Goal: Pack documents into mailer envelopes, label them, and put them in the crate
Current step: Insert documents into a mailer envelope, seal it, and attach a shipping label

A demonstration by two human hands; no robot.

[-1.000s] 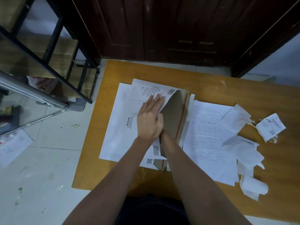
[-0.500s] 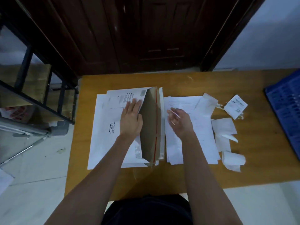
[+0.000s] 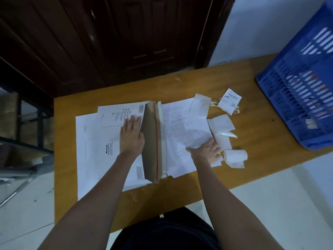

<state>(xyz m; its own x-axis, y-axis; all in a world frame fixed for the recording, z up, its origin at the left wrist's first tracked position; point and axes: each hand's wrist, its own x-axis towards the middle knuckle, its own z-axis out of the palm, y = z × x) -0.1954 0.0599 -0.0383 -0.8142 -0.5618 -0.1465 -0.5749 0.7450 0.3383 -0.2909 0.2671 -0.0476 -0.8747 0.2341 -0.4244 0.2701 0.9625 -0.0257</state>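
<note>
White cardboard mailer envelopes lie stacked at the left end of the orange wooden tabletop.

Left hand lies flat, fingers straight and together, on the top mailer beside its raised brown flap, which carries a red tear strip. Just right of the flap, printed white document sheets lie near the tabletop's middle; the right hand pinches the top sheet's near right corner, lifting it. Peeled white label backing scraps and a small printed label lie farther right. A blue plastic slatted crate stands on the tabletop's right edge.
</note>
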